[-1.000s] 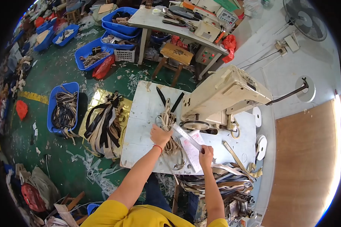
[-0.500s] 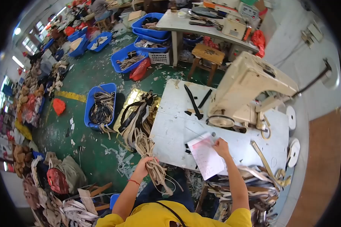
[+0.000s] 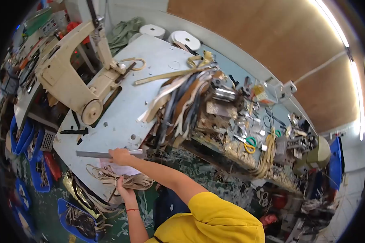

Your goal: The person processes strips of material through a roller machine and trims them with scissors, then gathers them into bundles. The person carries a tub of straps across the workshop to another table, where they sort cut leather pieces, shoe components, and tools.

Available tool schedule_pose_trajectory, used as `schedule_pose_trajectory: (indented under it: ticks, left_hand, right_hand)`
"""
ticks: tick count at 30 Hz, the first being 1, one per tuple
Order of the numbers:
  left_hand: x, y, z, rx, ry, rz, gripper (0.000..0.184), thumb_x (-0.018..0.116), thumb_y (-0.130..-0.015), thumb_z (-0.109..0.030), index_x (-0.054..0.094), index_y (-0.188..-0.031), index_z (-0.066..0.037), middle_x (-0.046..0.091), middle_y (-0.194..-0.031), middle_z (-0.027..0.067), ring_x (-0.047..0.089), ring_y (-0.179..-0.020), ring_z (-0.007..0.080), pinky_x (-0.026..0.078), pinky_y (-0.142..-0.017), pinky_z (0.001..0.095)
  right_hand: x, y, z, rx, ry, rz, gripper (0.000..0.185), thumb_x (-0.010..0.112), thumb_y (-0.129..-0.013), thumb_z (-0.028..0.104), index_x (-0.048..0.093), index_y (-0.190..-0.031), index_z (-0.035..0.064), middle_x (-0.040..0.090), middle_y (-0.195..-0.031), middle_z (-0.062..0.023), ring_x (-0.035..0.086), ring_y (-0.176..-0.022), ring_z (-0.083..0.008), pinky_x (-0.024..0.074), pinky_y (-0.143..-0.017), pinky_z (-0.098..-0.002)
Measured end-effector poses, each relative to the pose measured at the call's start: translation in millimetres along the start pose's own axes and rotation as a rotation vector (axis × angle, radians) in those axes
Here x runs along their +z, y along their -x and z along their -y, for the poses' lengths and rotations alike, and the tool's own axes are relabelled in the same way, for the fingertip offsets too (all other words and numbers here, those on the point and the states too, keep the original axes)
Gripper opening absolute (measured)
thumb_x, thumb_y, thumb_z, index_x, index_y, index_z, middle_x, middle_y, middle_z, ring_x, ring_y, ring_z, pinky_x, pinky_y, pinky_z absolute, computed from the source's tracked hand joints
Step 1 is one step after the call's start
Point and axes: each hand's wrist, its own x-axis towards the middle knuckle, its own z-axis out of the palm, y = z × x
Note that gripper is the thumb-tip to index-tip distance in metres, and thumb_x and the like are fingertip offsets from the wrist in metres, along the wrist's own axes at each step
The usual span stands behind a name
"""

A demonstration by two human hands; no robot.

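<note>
My left hand [image 3: 125,192] is closed around a looped bundle of beige strips [image 3: 138,181] at the table's near edge. Higher up, my right hand [image 3: 119,156] has its fingers closed on a long metal ruler [image 3: 94,154] lying across the tabletop. A sheet of paper with writing [image 3: 127,170] shows between the two hands, partly covered by the strips and my right hand. The cream sewing machine [image 3: 65,67] stands on the same white table [image 3: 129,101], beyond the ruler, with a few black strip pieces [image 3: 74,131] near it.
Strips of several colours [image 3: 182,101] hang over the table's right side. A second bench [image 3: 267,109] carries scissors [image 3: 247,143], metal parts and a machine. White rolls [image 3: 185,39] stand by the wall. Blue tubs [image 3: 65,208] of strips sit on the floor, left.
The view has swung to the right, bringing the second bench into sight. My right hand has gone from the paper to the ruler. My left hand still holds the strips, now beside the paper.
</note>
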Motion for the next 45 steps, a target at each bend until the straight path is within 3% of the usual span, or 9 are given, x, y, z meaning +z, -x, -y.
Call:
schedule_pose_trajectory:
  ticks: [14, 23, 31, 32, 35, 38, 39, 40, 45]
  left_hand:
    - [40, 133, 0, -0.116, -0.520, 0.513, 0.035, 0.059, -0.071, -0.005, 0.052, -0.105, 0.000, 0.059, -0.090, 0.0076, 0.060, -0.076, 0.0207, 0.051, -0.069, 0.0325]
    - [86, 180, 137, -0.330, -0.262, 0.360, 0.038, 0.059, -0.081, -0.022, 0.048, -0.112, -0.003, 0.054, -0.105, 0.0074, 0.053, -0.094, 0.0197, 0.044, -0.083, 0.0335]
    - [104, 222, 140, -0.041, -0.238, 0.010, 0.045, 0.064, -0.073, -0.025, 0.049, -0.108, -0.002, 0.054, -0.098, 0.0065, 0.053, -0.091, 0.0204, 0.044, -0.081, 0.0341]
    - [88, 224, 128, -0.012, -0.220, -0.028, 0.045, 0.064, -0.073, -0.025, 0.048, -0.109, -0.003, 0.053, -0.099, 0.0060, 0.052, -0.091, 0.0201, 0.043, -0.081, 0.0339]
    - [20, 239, 88, 0.211, -0.150, -0.223, 0.044, 0.064, -0.074, -0.022, 0.048, -0.111, -0.004, 0.053, -0.100, 0.0046, 0.052, -0.091, 0.0192, 0.043, -0.080, 0.0333]
    - [-31, 279, 48, 0.457, -0.014, -0.431, 0.035, 0.064, -0.074, -0.018, 0.051, -0.104, -0.007, 0.054, -0.094, 0.0042, 0.052, -0.090, 0.0176, 0.043, -0.079, 0.0335]
    - [-36, 299, 35, 0.531, 0.035, -0.481, 0.030, 0.065, -0.074, -0.018, 0.053, -0.099, -0.007, 0.055, -0.089, 0.0041, 0.054, -0.084, 0.0171, 0.045, -0.073, 0.0338]
    - [-54, 315, 27, 0.569, 0.080, -0.535, 0.029, 0.065, -0.074, -0.018, 0.053, -0.098, -0.007, 0.055, -0.088, 0.0041, 0.055, -0.082, 0.0173, 0.046, -0.071, 0.0339]
    - [-156, 385, 5, 0.788, 0.261, -0.774, 0.027, 0.065, -0.074, -0.017, 0.053, -0.095, -0.006, 0.055, -0.085, 0.0037, 0.056, -0.074, 0.0182, 0.048, -0.064, 0.0324]
  right_hand:
    - [-118, 274, -23, 0.212, -0.306, -1.029, 0.021, 0.052, -0.086, 0.019, 0.045, -0.087, 0.0000, 0.055, -0.070, -0.0219, 0.056, -0.066, -0.0387, 0.0437, -0.058, -0.0420]
    - [-89, 362, -80, 0.210, -0.129, -0.285, 0.029, 0.043, -0.089, 0.031, 0.051, -0.085, 0.0033, 0.057, -0.069, -0.0196, 0.057, -0.060, -0.0373, 0.0448, -0.053, -0.0458]
    - [-143, 441, -327, 0.416, 0.069, -0.820, 0.009, 0.049, -0.073, 0.008, 0.057, -0.073, 0.0034, 0.055, -0.074, -0.0140, 0.054, -0.071, -0.0292, 0.0441, -0.059, -0.0397]
    - [-154, 449, -353, 0.888, 0.150, -0.407, 0.011, 0.049, -0.074, 0.006, 0.057, -0.081, 0.0005, 0.055, -0.081, -0.0164, 0.053, -0.079, -0.0315, 0.0422, -0.068, -0.0410]
    - [-55, 506, -506, 0.644, 0.579, -0.375, 0.049, 0.043, -0.084, 0.009, 0.032, -0.129, -0.0052, 0.035, -0.131, -0.0236, 0.034, -0.122, -0.0350, 0.0224, -0.105, -0.0417]
    - [-94, 498, -459, 0.680, 0.505, -0.364, 0.054, 0.050, -0.086, 0.023, 0.030, -0.134, 0.0093, 0.047, -0.113, -0.0206, 0.049, -0.099, -0.0341, 0.0407, -0.083, -0.0412]
    - [-86, 497, -478, 0.640, 0.530, -0.449, 0.062, 0.052, -0.079, 0.004, 0.027, -0.136, 0.0105, 0.048, -0.104, -0.0208, 0.049, -0.093, -0.0354, 0.0415, -0.078, -0.0420]
    - [-98, 498, -464, 0.480, 0.673, -0.482, 0.057, 0.054, -0.083, 0.027, 0.032, -0.133, 0.0102, 0.052, -0.091, -0.0187, 0.051, -0.084, -0.0341, 0.0417, -0.073, -0.0398]
    - [-77, 490, -479, 0.551, 0.788, -0.409, 0.045, 0.052, -0.081, 0.019, 0.041, -0.121, 0.0017, 0.053, -0.074, -0.0125, 0.051, -0.069, -0.0295, 0.0398, -0.063, -0.0403]
